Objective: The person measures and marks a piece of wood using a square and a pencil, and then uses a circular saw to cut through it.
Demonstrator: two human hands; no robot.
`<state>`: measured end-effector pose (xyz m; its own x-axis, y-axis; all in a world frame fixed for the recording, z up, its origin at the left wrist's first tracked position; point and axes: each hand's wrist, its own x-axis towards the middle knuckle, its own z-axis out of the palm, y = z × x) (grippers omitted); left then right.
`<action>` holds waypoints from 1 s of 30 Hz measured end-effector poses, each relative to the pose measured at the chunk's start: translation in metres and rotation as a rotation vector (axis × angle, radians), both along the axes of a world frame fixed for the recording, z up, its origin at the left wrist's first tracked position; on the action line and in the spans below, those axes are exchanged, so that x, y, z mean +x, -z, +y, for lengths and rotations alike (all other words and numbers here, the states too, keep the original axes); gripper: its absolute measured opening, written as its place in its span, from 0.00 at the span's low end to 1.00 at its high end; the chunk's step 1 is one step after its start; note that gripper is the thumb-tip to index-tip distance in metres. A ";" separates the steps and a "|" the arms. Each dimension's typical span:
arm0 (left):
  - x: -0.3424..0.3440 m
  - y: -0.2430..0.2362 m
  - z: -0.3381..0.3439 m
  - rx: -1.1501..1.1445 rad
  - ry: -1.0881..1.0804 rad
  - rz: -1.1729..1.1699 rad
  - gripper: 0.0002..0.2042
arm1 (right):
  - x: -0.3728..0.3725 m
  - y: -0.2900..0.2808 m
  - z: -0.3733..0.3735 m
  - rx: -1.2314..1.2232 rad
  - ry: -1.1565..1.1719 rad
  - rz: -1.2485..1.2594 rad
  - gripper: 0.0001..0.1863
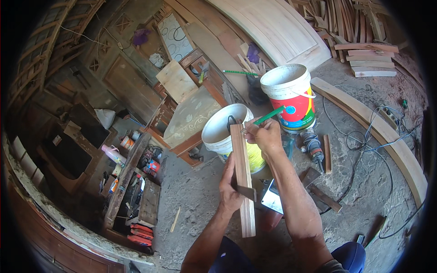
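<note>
My left hand (231, 196) is wrapped around a long, straight wooden batten (246, 200), which points up and away from me between my arms. A short, flat, dark-edged piece (246, 193) lies across the batten at that hand; whether it is a tool blade or wood I cannot tell. My right hand (266, 137) is closed at the batten's far end, with a flat green stick (269, 115) sticking out past its fingers. Just beyond the batten stand a white bucket with a yellow lower part (213, 128) and a white and red bucket (287, 76).
On the concrete floor at right lie a power drill (313, 148), wood offcuts (325, 199), tangled cords (364, 144) and a long curved board (382, 136). A wooden tool tray (148, 204) sits at left. Carved furniture (191, 116) and a door panel (277, 27) stand farther back.
</note>
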<state>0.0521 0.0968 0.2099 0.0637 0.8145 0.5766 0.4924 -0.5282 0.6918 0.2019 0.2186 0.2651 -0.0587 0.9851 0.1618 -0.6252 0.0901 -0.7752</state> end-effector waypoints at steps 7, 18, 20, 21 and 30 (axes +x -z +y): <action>-0.034 -0.009 0.012 -0.007 -0.014 -0.253 0.60 | -0.040 0.049 -0.068 0.014 -0.198 -0.028 0.03; -0.122 -0.023 0.030 0.153 -0.225 -0.296 0.44 | -0.060 0.076 -0.140 -0.037 -0.460 -0.103 0.03; -0.125 -0.029 0.029 0.180 -0.246 -0.296 0.42 | -0.065 0.090 -0.145 -0.035 -0.482 -0.139 0.02; -0.127 -0.034 0.028 0.178 -0.257 -0.352 0.41 | -0.068 0.095 -0.151 -0.028 -0.487 -0.176 0.02; -0.144 -0.063 0.006 0.071 -0.507 -0.760 0.30 | -0.042 0.088 -0.142 -0.136 -0.428 -0.017 0.04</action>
